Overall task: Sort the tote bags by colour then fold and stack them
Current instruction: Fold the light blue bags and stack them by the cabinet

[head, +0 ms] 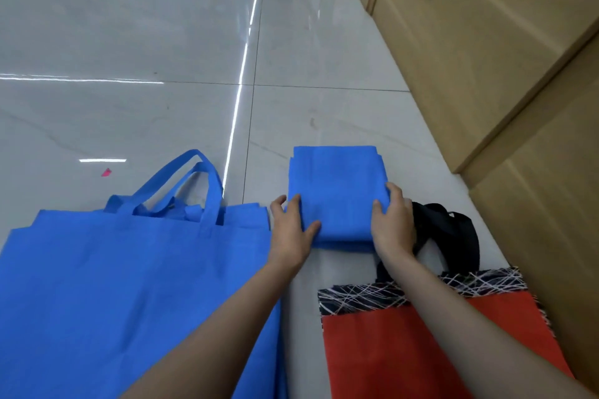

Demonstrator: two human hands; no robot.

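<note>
A folded blue tote bag (337, 181) lies as a small rectangle on the pale tiled floor ahead of me. My left hand (290, 230) grips its near left edge, thumb on top. My right hand (393, 223) holds the near right edge, fingers curled over the fold. To the left lies a pile of unfolded blue tote bags (129, 295), flat, handles pointing away. At the lower right lies a red tote bag (431, 343) with a black-and-white scribble band and black handles (453, 230); my right forearm crosses over it.
Tan cardboard boxes (486, 58) line the right side, close to the red bag and the folded bag. A small pink scrap (106, 172) lies on the floor at the left. Glossy floor tiles (129, 42) stretch away ahead.
</note>
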